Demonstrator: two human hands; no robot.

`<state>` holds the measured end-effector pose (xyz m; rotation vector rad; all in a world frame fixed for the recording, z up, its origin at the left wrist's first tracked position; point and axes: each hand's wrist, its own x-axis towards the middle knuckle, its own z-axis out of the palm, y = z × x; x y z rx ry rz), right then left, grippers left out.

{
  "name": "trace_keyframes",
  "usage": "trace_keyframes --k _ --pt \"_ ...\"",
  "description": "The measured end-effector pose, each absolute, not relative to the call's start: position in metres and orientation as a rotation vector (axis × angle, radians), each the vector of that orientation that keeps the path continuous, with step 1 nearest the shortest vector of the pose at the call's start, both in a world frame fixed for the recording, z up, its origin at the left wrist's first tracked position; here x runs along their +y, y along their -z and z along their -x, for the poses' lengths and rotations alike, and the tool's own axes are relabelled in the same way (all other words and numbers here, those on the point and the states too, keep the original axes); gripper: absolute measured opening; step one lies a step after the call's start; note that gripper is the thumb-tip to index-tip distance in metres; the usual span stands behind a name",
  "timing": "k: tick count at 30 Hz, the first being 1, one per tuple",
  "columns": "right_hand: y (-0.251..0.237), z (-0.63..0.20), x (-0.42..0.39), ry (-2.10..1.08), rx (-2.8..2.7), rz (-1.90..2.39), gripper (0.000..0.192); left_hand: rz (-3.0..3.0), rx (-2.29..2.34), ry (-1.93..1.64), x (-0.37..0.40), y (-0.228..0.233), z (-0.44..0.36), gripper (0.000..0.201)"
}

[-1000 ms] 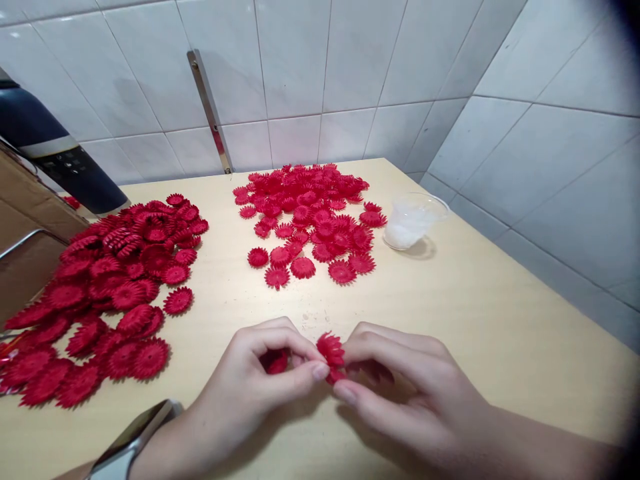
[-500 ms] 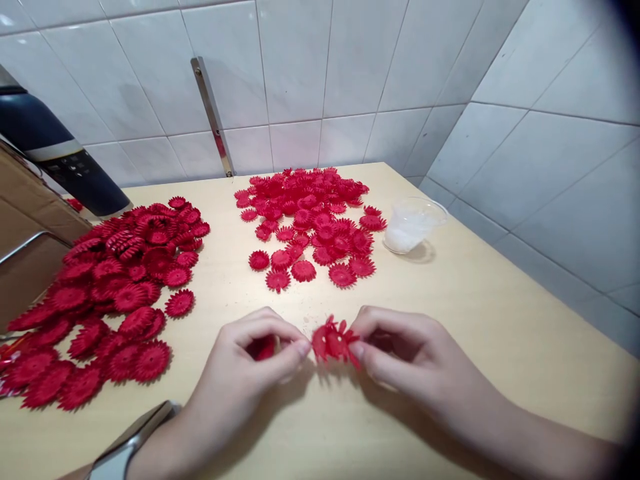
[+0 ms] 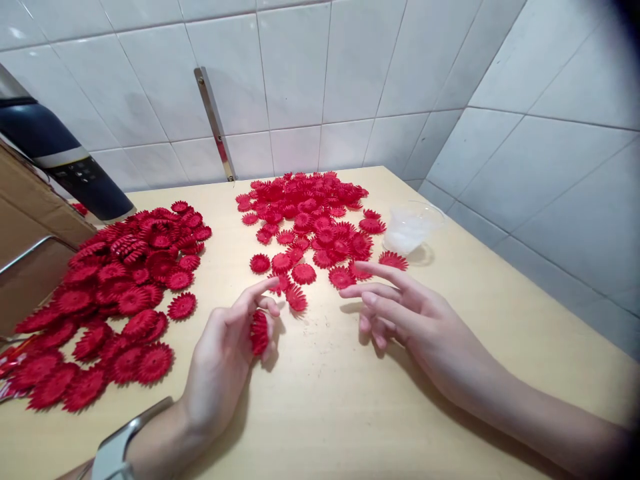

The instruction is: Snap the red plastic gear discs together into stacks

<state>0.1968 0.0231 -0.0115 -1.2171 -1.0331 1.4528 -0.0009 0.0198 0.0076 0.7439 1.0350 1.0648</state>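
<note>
My left hand cradles a red fringed paper flower against its palm with the lower fingers curled; whether more than one is stacked there I cannot tell. Its index finger stretches out above. Across from it, my right hand is open, fingers spread and holding nothing, just in front of the flower pile. A single red flower rests slightly tilted beyond the left fingertips. Another red flower lies past the right hand, near a clear plastic cup with whitish contents.
Red flowers are heaped at the back middle. A second heap of larger-looking red flowers spreads on the left, beside a cardboard box and a dark blue bottle. Tiled walls border the table.
My hands have moved apart, letting go of the red flowers pinched between them. Two flowers now lie at the near edge of the middle pile, one on each side. The right fingers have opened.
</note>
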Motion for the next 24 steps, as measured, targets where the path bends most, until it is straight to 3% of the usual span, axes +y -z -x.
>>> trace_keyframes --k 5,12,16,19,24 --pt "0.010 -0.193 0.016 -1.411 -1.211 1.223 0.023 -0.862 1.100 -0.938 0.014 -0.010 -0.005 0.047" --pt "0.010 -0.185 0.000 -1.296 -1.729 1.121 0.007 -1.222 1.120 -0.800 0.009 0.000 -0.009 0.025" --pt "0.008 -0.179 -0.004 -1.490 -1.802 1.018 0.011 -1.486 1.129 -0.777 0.003 0.003 -0.005 0.010" --pt "0.007 -0.179 -0.003 -1.606 -1.673 1.040 0.003 -1.593 1.024 -0.754 0.001 0.001 -0.004 0.017" --pt "0.008 -0.183 0.000 -1.764 -1.419 1.005 0.011 -1.437 0.961 -0.714 0.003 -0.004 -0.006 0.022"
